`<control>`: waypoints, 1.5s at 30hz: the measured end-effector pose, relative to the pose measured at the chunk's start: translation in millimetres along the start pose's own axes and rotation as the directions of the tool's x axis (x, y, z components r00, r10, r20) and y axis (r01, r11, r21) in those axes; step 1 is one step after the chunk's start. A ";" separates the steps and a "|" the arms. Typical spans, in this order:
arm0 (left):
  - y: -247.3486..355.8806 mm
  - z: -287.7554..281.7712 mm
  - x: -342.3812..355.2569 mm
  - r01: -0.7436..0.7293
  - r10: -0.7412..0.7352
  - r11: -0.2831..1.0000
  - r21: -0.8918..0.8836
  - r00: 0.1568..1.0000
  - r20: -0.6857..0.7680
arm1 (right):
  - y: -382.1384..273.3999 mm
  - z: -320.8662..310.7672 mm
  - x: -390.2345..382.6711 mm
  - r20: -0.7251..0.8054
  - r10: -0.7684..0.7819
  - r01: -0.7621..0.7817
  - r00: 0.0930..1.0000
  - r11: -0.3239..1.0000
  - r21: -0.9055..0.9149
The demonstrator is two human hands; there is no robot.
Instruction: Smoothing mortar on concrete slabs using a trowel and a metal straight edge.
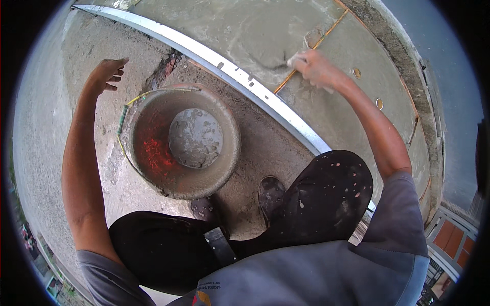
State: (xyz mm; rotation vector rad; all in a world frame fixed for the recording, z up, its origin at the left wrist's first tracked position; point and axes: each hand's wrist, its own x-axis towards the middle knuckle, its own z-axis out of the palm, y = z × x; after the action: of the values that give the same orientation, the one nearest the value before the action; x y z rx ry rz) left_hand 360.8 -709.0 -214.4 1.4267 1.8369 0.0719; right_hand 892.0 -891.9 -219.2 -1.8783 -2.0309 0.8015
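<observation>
Concrete ground point(87, 43) is bearing one bucket point(224, 176), holding shallow grey slurry point(198, 137), inner wall showing red, beside a metal bar point(235, 76). Left hand point(106, 75) is hovering near the bucket, fingers loosely bent, parted, empty. Right hand point(315, 67) is reaching over a wood strip point(334, 26) crossing wet cement point(245, 30), fingers drawn together, their hold unclear.

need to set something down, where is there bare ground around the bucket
One bare concrete patch lies left of the bucket, between its handle and the left forearm; another between the bucket, the metal bar and the right shoe. It is crowded at the bucket's near rim, where the left shoe and left knee close in.
</observation>
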 end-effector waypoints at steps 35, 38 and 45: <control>-1.9 3.9 13.9 -0.050 0.049 0.998 0.049 0.999 0.018 | 4.3 12.3 -31.2 -0.045 -0.093 0.065 0.995 0.903 -0.425; 2.3 7.8 11.8 -0.055 0.055 0.997 0.058 0.998 0.007 | 10.9 15.8 -32.9 -0.090 -0.147 0.099 0.985 0.909 -0.405; -0.3 5.9 13.0 -0.043 0.041 0.997 0.058 0.998 0.041 | 8.3 11.8 -32.2 -0.097 -0.056 0.029 0.994 0.965 -0.260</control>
State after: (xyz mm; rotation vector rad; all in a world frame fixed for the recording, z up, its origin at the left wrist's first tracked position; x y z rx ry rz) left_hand 363.4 -700.6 -225.7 1.4975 1.7896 0.0103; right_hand 896.7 -925.7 -227.8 -1.9545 -2.1902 0.4342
